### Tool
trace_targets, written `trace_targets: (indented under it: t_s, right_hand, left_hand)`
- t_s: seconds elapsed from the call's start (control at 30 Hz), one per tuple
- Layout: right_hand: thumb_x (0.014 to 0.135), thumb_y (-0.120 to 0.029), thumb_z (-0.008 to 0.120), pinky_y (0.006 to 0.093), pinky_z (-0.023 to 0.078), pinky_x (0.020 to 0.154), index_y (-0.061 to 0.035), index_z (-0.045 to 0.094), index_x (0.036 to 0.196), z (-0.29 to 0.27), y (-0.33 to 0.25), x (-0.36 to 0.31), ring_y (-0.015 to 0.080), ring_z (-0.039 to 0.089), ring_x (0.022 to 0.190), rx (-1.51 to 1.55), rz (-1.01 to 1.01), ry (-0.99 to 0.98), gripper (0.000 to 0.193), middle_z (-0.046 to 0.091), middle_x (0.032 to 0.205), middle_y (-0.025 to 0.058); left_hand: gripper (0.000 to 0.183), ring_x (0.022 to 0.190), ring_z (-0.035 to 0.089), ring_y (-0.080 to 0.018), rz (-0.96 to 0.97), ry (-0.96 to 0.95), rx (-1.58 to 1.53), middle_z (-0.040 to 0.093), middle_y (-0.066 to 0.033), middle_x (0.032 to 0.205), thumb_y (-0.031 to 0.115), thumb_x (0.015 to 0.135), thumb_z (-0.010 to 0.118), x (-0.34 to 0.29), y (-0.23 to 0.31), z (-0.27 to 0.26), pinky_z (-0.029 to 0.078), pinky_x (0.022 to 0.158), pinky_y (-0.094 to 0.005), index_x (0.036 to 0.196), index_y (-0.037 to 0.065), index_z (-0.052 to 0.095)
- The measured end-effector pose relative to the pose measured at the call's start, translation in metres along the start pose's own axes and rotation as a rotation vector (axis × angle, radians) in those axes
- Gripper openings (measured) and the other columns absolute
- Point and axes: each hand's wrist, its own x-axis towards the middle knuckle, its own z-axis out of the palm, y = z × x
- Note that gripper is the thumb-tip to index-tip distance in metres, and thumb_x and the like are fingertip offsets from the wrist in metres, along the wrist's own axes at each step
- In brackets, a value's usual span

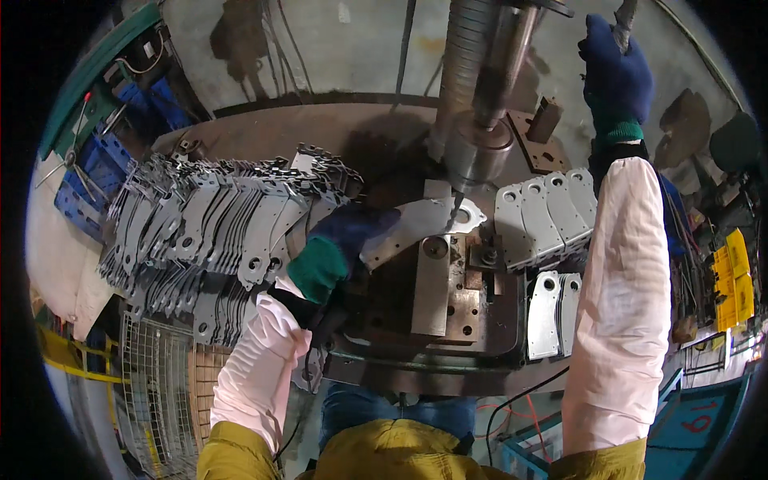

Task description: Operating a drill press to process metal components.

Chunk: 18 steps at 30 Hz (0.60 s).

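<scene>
My left hand (pixel 346 234), in a blue glove with a green cuff, grips the left end of a flat grey metal plate (pixel 416 224). The plate's right end, with a round hole, lies on a steel jig (pixel 433 292). Above that end is a drill press chuck (pixel 478 150), its drill bit (pixel 457 210) pointing down at the plate; whether the tip touches I cannot tell. My right arm stretches far up to the right, and my right hand (pixel 618 80), gloved the same way, is wrapped round a metal lever handle (pixel 625 22).
Many similar plates (pixel 228 216) are piled on the left of the machine table. More plates (pixel 544 212) stand in rows to the right, beside the jig. A steel block on a base (pixel 542 136) sits behind them. Yellow bins (pixel 732 280) are at the far right, a wire basket (pixel 160 376) lower left.
</scene>
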Motion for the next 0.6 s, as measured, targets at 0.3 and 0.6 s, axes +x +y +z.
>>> trace_targets:
  t_s: [0.3, 0.6]
  right_hand:
    - [0.088, -0.009, 0.065, 0.0377, 0.057, 0.065, -0.0248, 0.065, 0.120, -0.006, -0.005, -0.001, 0.0257, 0.072, 0.081, 0.056, 0.061, -0.047, 0.036, 0.073, 0.091, 0.0037]
    - [0.093, -0.035, 0.065, 0.0397, 0.055, 0.072, -0.0203, 0.070, 0.108, 0.002, -0.013, 0.007, 0.0281, 0.070, 0.078, -0.057, 0.211, -0.047, 0.022, 0.073, 0.090, 0.0054]
  left_hand:
    - [0.067, 0.117, 0.061, -0.0353, -0.074, -0.119, 0.015, 0.065, -0.0152, 0.128, 0.017, 0.072, 0.076, 0.006, 0.014, -0.015, 0.049, 0.100, -0.0424, 0.137, 0.012, 0.060]
    - [0.076, 0.117, 0.061, -0.0374, -0.023, -0.123, -0.063, 0.064, -0.0152, 0.129, 0.017, 0.067, 0.082, 0.009, 0.005, -0.015, 0.048, 0.102, -0.0429, 0.139, 0.012, 0.058]
